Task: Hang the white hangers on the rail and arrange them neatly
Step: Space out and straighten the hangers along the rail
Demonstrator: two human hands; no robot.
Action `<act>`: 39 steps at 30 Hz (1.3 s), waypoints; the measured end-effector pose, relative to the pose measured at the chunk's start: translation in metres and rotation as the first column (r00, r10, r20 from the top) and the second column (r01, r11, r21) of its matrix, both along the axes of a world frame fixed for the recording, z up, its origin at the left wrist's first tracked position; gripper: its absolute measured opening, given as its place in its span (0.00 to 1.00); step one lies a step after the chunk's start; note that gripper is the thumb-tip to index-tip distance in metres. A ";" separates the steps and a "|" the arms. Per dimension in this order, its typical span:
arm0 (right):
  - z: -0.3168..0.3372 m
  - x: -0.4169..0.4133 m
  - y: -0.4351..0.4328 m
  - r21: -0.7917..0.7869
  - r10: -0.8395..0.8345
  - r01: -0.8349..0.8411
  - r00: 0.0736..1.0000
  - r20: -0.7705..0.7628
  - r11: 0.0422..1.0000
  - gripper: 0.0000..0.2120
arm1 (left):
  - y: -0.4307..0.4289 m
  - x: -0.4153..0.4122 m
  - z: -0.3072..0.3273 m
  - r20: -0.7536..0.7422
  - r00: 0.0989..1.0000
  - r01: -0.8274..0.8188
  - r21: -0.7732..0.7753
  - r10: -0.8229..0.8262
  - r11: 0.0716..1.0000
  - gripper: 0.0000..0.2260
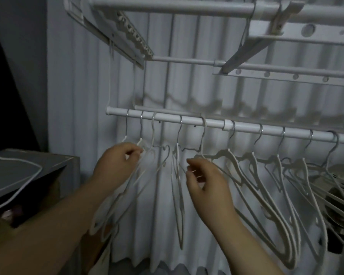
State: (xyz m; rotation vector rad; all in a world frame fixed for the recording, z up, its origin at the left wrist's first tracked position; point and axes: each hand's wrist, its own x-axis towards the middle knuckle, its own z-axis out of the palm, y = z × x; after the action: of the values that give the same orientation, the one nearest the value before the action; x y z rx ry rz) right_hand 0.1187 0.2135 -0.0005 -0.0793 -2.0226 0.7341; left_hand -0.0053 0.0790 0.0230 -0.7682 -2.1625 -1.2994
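Thin white plastic hangers (pixel 231 155) with metal hooks hang in a row along the white round metal rail (pixel 207 124), in front of a pleated white curtain (pixel 187 86). The left hand (pixel 117 165) pinches the shoulder of a hanger near the rail's left end between thumb and fingertips. The right hand (pixel 207 185), fingers curled together, seems to pinch a hanger arm mid-row, but the dim light blurs which one.

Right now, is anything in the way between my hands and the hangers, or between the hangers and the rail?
Nothing visible is. The left hand pinches hangers near the left end of the rail, the right hand is at the next ones, and their hooks sit over it.
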 end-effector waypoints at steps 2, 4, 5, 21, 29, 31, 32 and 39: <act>0.000 -0.015 -0.011 -0.077 0.054 -0.048 0.996 0.072 0.996 0.11 | -0.007 -0.017 0.002 0.047 0.999 -0.023 0.026 0.021 0.999 0.09; -0.001 -0.031 -0.022 -0.156 0.087 -0.069 0.990 0.111 0.985 0.11 | -0.014 -0.033 -0.001 0.108 0.994 -0.039 0.039 0.035 0.998 0.12; -0.002 -0.038 -0.027 -0.192 0.105 -0.080 0.987 0.125 0.978 0.11 | -0.016 -0.038 -0.004 0.128 0.991 -0.042 0.048 0.035 0.998 0.14; -0.014 -0.110 -0.083 -0.465 0.053 0.125 0.935 0.351 0.877 0.20 | -0.019 -0.073 -0.037 0.628 0.437 0.468 0.453 -0.644 0.759 0.26; -0.012 -0.100 -0.082 -0.530 0.048 0.101 0.964 0.260 0.842 0.16 | -0.013 -0.067 -0.037 0.614 0.424 0.443 0.501 -0.666 0.744 0.28; -0.011 -0.098 -0.077 -0.511 0.039 0.114 0.960 0.279 0.852 0.17 | -0.014 -0.065 -0.035 0.620 0.438 0.416 0.502 -0.651 0.758 0.27; -0.011 -0.096 -0.075 -0.508 0.037 0.118 0.958 0.284 0.853 0.18 | -0.013 -0.066 -0.034 0.628 0.437 0.399 0.507 -0.644 0.764 0.26; -0.010 -0.088 -0.063 -0.503 0.060 0.105 0.952 0.301 0.858 0.18 | -0.016 -0.060 -0.032 0.629 0.461 0.319 0.540 -0.626 0.779 0.19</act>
State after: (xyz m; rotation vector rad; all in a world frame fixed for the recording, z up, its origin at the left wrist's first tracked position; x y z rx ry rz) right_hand 0.0304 0.1508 -0.0106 -0.5614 -2.0513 1.3033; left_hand -0.0656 0.0632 -0.0086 -0.7677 -2.2431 -2.6951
